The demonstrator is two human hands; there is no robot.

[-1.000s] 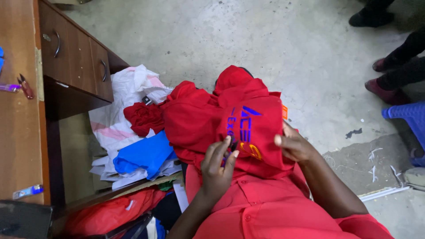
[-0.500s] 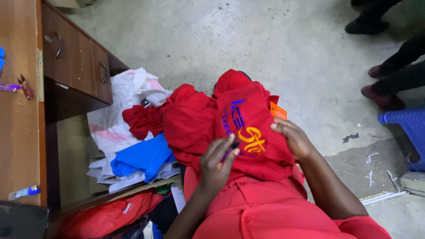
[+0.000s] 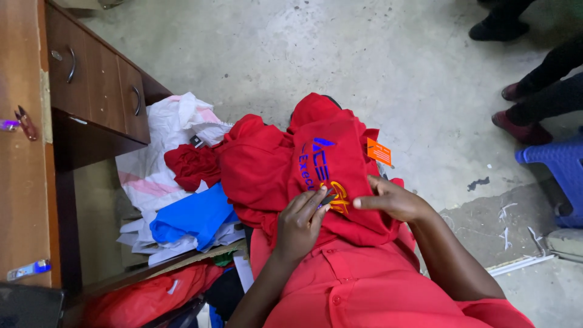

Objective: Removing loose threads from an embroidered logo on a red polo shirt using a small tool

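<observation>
The left hand (image 3: pixel 300 222) holds a small dark tool (image 3: pixel 328 198) in pinched fingers on the red cloth shirt with blue and orange stitched letters (image 3: pixel 331 164). The right hand (image 3: pixel 392 199), at 3 o'clock from it, presses down flat, fingers closed together. The shirt lies on the lap. A brown wooden desk (image 3: pixel 24 182) stands at 9 o'clock
</observation>
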